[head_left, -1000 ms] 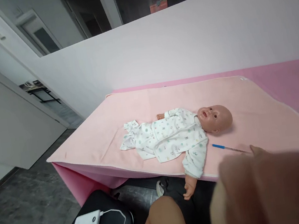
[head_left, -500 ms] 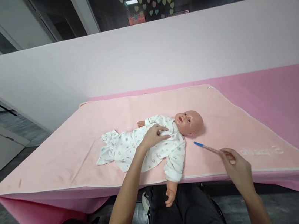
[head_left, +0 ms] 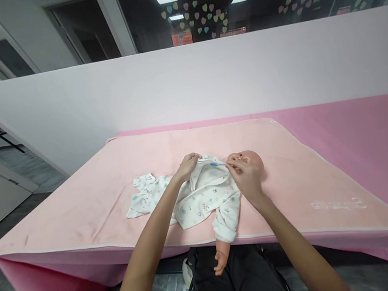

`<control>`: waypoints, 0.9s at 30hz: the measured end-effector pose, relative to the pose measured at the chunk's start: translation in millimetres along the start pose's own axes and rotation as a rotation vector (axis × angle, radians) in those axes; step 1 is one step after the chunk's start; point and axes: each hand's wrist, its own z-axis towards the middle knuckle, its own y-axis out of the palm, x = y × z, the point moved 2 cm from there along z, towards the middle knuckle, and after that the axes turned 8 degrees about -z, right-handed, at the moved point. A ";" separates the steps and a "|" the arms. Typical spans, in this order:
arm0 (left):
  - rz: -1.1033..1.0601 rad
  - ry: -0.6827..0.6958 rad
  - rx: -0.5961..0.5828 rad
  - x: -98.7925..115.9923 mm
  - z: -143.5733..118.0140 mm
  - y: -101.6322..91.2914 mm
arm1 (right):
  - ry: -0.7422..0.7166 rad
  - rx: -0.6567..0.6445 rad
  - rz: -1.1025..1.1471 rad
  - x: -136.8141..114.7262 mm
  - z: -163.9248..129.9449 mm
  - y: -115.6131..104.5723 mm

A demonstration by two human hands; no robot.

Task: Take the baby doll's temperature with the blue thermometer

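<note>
So my left hand [head_left: 187, 167] has this doll [head_left: 255, 157]'s shirt [head_left: 210, 192] pinched — right hand [head_left: 247, 179] clamped on a blue-tipped stick [head_left: 215, 164], blue end over the shirt

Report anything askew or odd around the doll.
The near forearm of the doll looks out of place: it dangles past the near edge of the blanket, while the head lies well within it. The shirt is rumpled, but the left hand holds it up. No spill or damage shows.

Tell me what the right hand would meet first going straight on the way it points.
Probably the white shirt; the blue-tipped stick in the right hand overlaps it in view, but whether they touch is unclear.
</note>
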 end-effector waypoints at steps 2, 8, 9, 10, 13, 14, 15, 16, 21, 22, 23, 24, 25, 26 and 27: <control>0.058 0.069 0.014 8.3 -3.3 2.4 | -0.030 -0.166 -0.144 -4.5 18.2 24.1; 0.177 0.271 -0.241 33.2 -22.5 18.1 | -0.040 -0.428 -0.499 -15.2 45.3 67.8; 0.240 0.314 -0.265 33.9 -26.7 18.5 | -0.041 -0.438 -0.526 -16.5 47.6 70.5; 0.321 0.351 -0.280 33.0 -31.3 17.8 | -0.045 -0.442 -0.542 -17.5 49.7 72.0; 0.657 0.360 -0.261 24.1 -45.3 6.7 | -0.056 -0.445 -0.550 -17.5 54.8 71.0; 0.777 0.330 -0.236 21.1 -49.5 -0.2 | -0.064 -0.447 -0.547 -16.5 55.6 69.4; 0.875 0.297 -0.206 19.2 -53.4 -8.1 | -0.076 -0.450 -0.547 -14.9 55.9 67.4; 0.937 0.274 -0.176 19.0 -56.9 -16.4 | -0.096 -0.450 -0.547 -12.9 55.4 65.0; 0.965 0.328 -0.073 40.8 -72.1 -41.7 | -0.280 -0.312 -0.516 -0.8 42.4 49.7; 0.963 0.331 -0.092 46.8 -75.7 -40.9 | -0.311 -0.282 -0.505 2.2 38.5 46.8; 0.960 0.330 -0.136 52.6 -79.7 -38.3 | -0.338 -0.260 -0.496 5.2 34.4 44.2; 0.956 0.321 -0.212 57.7 -83.8 -34.3 | -0.366 -0.243 -0.488 8.3 30.5 41.9; 0.949 0.297 -0.318 61.8 -87.5 -29.6 | -0.395 -0.227 -0.483 11.1 26.8 39.8; 0.934 0.257 -0.450 64.8 -90.2 -24.9 | -0.425 -0.209 -0.480 13.7 23.5 37.8; 0.905 0.209 -0.587 66.5 -91.3 -20.8 | -0.452 -0.188 -0.479 16.0 20.8 35.6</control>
